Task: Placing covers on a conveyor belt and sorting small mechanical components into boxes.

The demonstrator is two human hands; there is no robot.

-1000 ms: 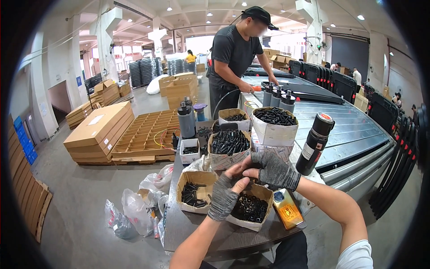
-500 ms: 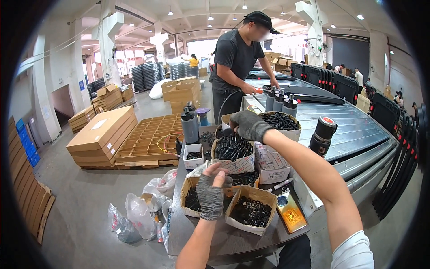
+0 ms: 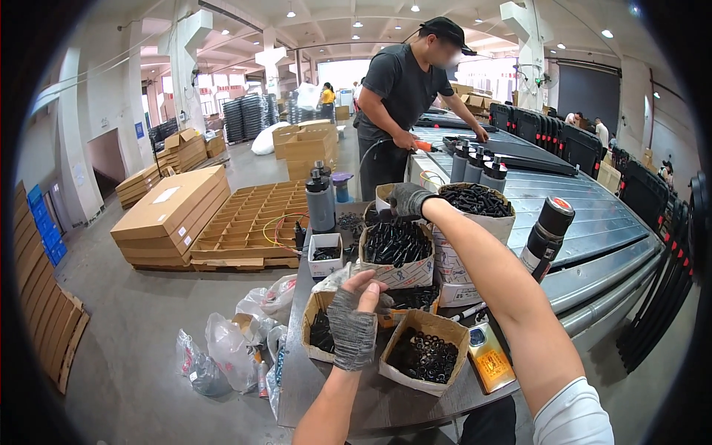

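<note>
Paper tub of black screws (image 3: 397,252) sat mid-worktop (image 3: 356,400), gloved right hand (image 3: 406,199) curled at its far rim, grip contents unclear; gloved left hand (image 3: 354,322) hovered half-open, holding nothing visible, over a carton of black washers (image 3: 320,331), a second carton of washers (image 3: 424,357) beside, co-worker (image 3: 404,96) beyond.

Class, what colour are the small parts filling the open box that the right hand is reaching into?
Black, seen in the head view: the small parts under the right hand.
</note>
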